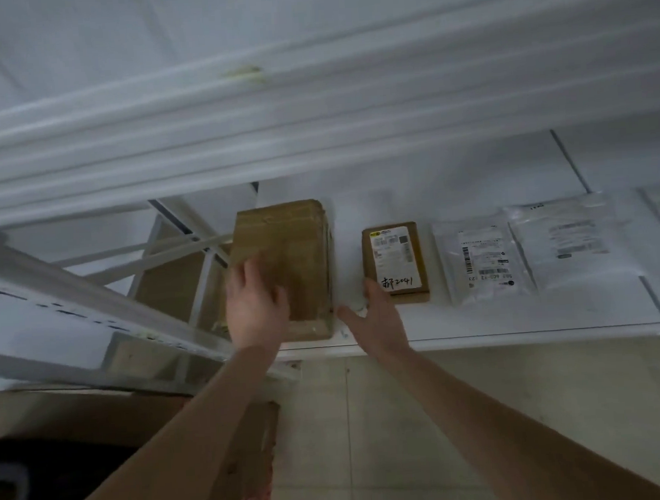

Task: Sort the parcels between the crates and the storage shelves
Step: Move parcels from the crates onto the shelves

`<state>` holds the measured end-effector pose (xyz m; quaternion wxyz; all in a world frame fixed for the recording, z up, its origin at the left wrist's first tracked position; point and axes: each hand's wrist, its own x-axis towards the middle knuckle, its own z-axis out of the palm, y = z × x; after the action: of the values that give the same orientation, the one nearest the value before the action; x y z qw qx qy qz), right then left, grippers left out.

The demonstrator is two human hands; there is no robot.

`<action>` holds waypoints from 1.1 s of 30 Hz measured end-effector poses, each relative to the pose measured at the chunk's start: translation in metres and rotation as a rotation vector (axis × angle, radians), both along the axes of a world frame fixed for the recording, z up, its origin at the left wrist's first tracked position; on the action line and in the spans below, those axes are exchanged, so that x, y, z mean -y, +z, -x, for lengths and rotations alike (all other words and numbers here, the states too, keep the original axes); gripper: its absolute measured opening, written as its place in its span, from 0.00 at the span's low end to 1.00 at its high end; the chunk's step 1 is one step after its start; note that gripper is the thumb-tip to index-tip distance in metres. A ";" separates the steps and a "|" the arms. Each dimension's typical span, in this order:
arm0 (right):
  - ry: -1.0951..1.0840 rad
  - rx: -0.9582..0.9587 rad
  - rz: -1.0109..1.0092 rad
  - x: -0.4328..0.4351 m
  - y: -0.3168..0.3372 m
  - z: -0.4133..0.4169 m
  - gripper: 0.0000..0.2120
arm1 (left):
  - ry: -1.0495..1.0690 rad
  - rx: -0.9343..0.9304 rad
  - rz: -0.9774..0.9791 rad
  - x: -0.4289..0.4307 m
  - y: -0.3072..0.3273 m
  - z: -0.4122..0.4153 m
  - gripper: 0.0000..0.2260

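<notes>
A brown cardboard parcel [288, 260] lies on the white storage shelf [518, 315], at its left end. My left hand [255, 304] rests flat on the parcel's near left part, fingers straight. My right hand [375, 313] is spread on the shelf just right of that parcel, its fingertips at the near corner of a small brown box [395, 262] with a white label and handwriting. Two clear plastic mailer bags [481, 258] [569, 237] lie further right on the same shelf.
A higher white shelf board [273, 110] overhangs across the top. A neighbouring rack [53, 301] with cross braces stands at the left. Flattened cardboard [237, 464] and a dark crate edge [7, 497] lie on the tiled floor [408, 419] below.
</notes>
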<state>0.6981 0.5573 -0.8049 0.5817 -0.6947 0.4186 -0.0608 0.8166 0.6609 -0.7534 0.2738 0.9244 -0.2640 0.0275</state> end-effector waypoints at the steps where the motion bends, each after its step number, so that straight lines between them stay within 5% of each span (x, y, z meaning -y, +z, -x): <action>1: 0.039 0.022 -0.016 -0.008 0.004 -0.012 0.38 | 0.042 -0.034 -0.050 -0.009 0.005 -0.013 0.27; 4: 0.048 0.043 0.017 -0.023 0.015 -0.036 0.41 | 0.164 -0.302 -0.191 -0.024 0.005 -0.041 0.33; 7: 0.074 0.053 -0.026 -0.025 0.020 -0.044 0.37 | 0.264 -0.590 -0.129 -0.030 -0.001 -0.048 0.32; 11: 0.080 -0.021 -0.058 -0.016 0.023 -0.024 0.33 | 0.274 -0.585 -0.215 -0.044 -0.013 -0.024 0.23; 16: 0.062 -0.240 -0.037 -0.016 0.017 0.023 0.35 | 0.351 -0.918 -0.057 -0.075 -0.025 0.012 0.26; 20: 0.042 -0.253 -0.282 -0.029 0.013 0.050 0.43 | 0.383 -1.131 0.081 -0.096 -0.027 0.051 0.21; 22: 0.088 -0.258 -0.384 -0.042 0.014 0.064 0.39 | 0.418 -1.225 0.202 -0.108 -0.027 0.072 0.16; 30: 0.003 -0.192 -0.501 -0.075 0.029 0.153 0.22 | 0.270 -1.211 0.347 -0.157 -0.021 0.143 0.09; 33: -0.144 -0.073 -0.723 -0.071 0.058 0.192 0.20 | 0.202 -1.258 0.420 -0.168 0.002 0.163 0.17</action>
<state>0.5056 0.6284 -0.7470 0.7686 -0.4146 0.4814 0.0752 0.6532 0.8285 -0.7510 0.5457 0.7115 0.0448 -0.4404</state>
